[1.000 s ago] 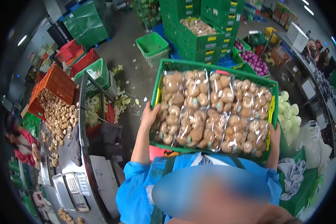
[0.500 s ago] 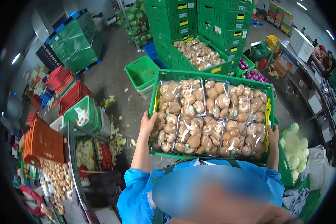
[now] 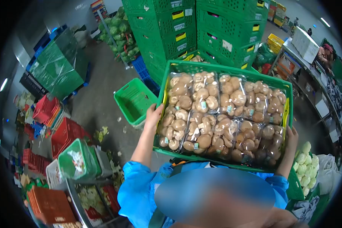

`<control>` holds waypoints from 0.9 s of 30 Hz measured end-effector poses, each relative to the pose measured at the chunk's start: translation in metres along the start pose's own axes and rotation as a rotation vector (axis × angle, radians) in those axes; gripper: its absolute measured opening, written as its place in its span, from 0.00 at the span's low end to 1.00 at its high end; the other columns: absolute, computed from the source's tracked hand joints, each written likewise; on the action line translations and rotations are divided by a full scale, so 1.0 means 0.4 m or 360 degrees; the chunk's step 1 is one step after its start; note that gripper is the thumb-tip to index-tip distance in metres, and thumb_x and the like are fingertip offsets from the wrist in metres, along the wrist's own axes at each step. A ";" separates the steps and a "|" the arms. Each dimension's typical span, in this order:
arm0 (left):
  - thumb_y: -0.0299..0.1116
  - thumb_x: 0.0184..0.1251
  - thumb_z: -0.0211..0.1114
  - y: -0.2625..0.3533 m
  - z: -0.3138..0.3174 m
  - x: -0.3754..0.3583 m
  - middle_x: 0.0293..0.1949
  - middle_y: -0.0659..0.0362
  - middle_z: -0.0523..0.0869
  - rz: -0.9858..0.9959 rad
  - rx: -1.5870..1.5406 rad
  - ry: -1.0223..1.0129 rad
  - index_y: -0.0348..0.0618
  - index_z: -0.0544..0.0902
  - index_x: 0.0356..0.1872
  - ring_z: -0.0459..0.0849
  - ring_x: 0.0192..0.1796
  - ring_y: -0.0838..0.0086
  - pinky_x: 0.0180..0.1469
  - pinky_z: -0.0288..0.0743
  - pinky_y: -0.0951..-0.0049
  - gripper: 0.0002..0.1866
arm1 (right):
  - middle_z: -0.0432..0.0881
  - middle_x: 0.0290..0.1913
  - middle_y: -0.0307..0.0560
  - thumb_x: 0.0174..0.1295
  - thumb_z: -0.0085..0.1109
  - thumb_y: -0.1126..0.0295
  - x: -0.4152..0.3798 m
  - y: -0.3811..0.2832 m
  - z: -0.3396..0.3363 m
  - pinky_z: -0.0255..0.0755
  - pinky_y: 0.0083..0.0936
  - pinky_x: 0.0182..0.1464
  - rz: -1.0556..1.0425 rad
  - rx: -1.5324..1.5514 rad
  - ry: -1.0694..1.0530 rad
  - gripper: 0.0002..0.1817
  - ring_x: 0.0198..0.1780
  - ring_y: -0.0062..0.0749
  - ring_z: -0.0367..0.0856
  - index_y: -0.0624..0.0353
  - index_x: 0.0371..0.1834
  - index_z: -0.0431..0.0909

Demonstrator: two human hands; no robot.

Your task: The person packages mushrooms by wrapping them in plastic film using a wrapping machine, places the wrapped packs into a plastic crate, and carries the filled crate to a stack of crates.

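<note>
1. Between both hands, at chest height in front of the person, a green crate is being carried level, filled with wrapped trays of brown mushrooms lying in two rows
2. Its long axis is running side to side across the body, tilting slightly so the right end is sitting a little lower in the head view
3. At the crate's left short end, the left hand is closing over the rim, fingers curling onto the top edge beside the nearest mushroom tray
4. At the opposite short end, the right hand is gripping the lower right corner; its fingers are mostly hiding behind the wall, so how tightly they are wrapping cannot be told
5. Both hands are sitting equally close to the load, one at each end, arms in blue sleeves reaching forward
6. Beyond the far long side, a stack of green crates is standing, just ahead of the carried crate
7. Down to the left, an empty green crate is resting on the floor, and pale cabbages are lying low on the right
</note>
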State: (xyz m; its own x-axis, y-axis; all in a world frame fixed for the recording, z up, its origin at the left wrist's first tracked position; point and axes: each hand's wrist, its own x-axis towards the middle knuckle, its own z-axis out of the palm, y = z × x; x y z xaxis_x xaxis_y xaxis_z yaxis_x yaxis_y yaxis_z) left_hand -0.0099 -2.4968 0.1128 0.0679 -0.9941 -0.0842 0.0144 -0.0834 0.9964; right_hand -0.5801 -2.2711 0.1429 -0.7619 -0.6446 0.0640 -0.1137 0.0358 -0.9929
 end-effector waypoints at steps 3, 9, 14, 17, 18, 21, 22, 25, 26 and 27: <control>0.38 0.61 0.61 0.127 0.009 0.343 0.22 0.67 0.70 0.0107 0.0140 -0.0268 0.37 0.76 0.38 0.64 0.21 0.85 0.20 0.53 0.82 0.14 | 0.72 0.23 0.31 0.57 0.60 0.69 0.039 -0.018 0.182 0.54 0.11 0.20 -0.0052 0.0029 0.0116 0.16 0.19 0.11 0.64 0.65 0.47 0.75; 0.46 0.49 0.65 0.249 0.179 1.048 0.47 0.40 0.80 0.0410 0.0570 -0.0344 0.25 0.75 0.50 0.80 0.49 0.59 0.52 0.71 0.67 0.33 | 0.72 0.22 0.33 0.58 0.59 0.67 0.216 -0.041 0.537 0.57 0.11 0.18 0.0202 0.0300 0.0487 0.13 0.17 0.14 0.65 0.60 0.44 0.76; 0.48 0.45 0.66 0.212 0.341 1.499 0.48 0.39 0.79 0.0283 0.0812 -0.0646 0.28 0.77 0.49 0.80 0.51 0.56 0.53 0.71 0.65 0.34 | 0.73 0.24 0.36 0.57 0.59 0.65 0.391 -0.007 0.743 0.57 0.11 0.18 0.0315 0.0289 0.0582 0.15 0.16 0.15 0.65 0.58 0.47 0.76; 0.47 0.51 0.64 0.151 0.393 1.612 0.43 0.43 0.82 0.0445 0.1194 -0.0778 0.30 0.74 0.52 0.82 0.45 0.57 0.47 0.73 0.63 0.32 | 0.73 0.25 0.36 0.56 0.59 0.68 0.436 0.055 0.845 0.58 0.13 0.19 0.0418 0.0041 0.0629 0.21 0.17 0.15 0.65 0.63 0.53 0.71; 0.47 0.53 0.62 0.125 0.396 1.627 0.45 0.42 0.81 0.0519 0.1429 -0.0803 0.32 0.71 0.55 0.81 0.46 0.55 0.49 0.73 0.60 0.33 | 0.73 0.25 0.36 0.56 0.59 0.70 0.475 0.123 0.853 0.57 0.14 0.19 0.0355 0.0028 0.0501 0.23 0.19 0.14 0.63 0.66 0.55 0.68; 0.47 0.57 0.59 0.133 0.400 1.617 0.46 0.41 0.80 0.0563 0.1715 -0.0828 0.36 0.67 0.59 0.80 0.47 0.51 0.50 0.72 0.57 0.33 | 0.79 0.35 0.45 0.56 0.59 0.70 0.511 0.120 0.876 0.69 0.22 0.37 0.0277 -0.0692 0.0501 0.22 0.33 0.27 0.75 0.70 0.52 0.71; 0.48 0.59 0.57 0.132 0.405 1.612 0.45 0.41 0.80 0.0570 0.1765 -0.0826 0.37 0.66 0.60 0.79 0.48 0.50 0.50 0.72 0.56 0.32 | 0.80 0.41 0.51 0.54 0.60 0.69 0.539 0.152 0.847 0.69 0.26 0.47 0.0332 -0.0819 0.0496 0.22 0.41 0.33 0.77 0.71 0.50 0.72; 0.47 0.61 0.54 0.161 0.415 1.610 0.44 0.41 0.80 0.0417 0.1646 -0.0786 0.39 0.68 0.57 0.80 0.47 0.50 0.50 0.72 0.56 0.28 | 0.74 0.24 0.38 0.52 0.59 0.69 0.564 0.213 0.819 0.60 0.21 0.24 -0.0140 -0.1209 0.0722 0.11 0.22 0.20 0.66 0.65 0.35 0.77; 0.45 0.62 0.51 0.158 0.416 1.611 0.43 0.41 0.81 0.0437 0.1616 -0.0780 0.39 0.69 0.56 0.80 0.46 0.49 0.50 0.72 0.55 0.25 | 0.74 0.23 0.38 0.51 0.60 0.69 0.564 0.219 0.808 0.58 0.19 0.22 -0.0165 -0.1168 0.0655 0.11 0.21 0.18 0.66 0.65 0.34 0.78; 0.45 0.62 0.51 0.151 0.416 1.616 0.43 0.41 0.81 0.0426 0.1616 -0.0778 0.39 0.69 0.56 0.80 0.46 0.49 0.50 0.72 0.55 0.25 | 0.74 0.23 0.38 0.51 0.60 0.69 0.567 0.224 0.803 0.58 0.19 0.22 -0.0163 -0.1173 0.0646 0.11 0.21 0.18 0.66 0.65 0.34 0.78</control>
State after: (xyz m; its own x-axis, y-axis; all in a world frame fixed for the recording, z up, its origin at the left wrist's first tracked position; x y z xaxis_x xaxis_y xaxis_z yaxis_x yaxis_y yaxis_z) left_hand -0.1313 -3.1560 0.1198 -0.4485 -0.8904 -0.0778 -0.7650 0.3374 0.5486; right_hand -0.5582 -2.6594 0.0360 -0.8790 -0.3529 0.3208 -0.4739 0.5718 -0.6696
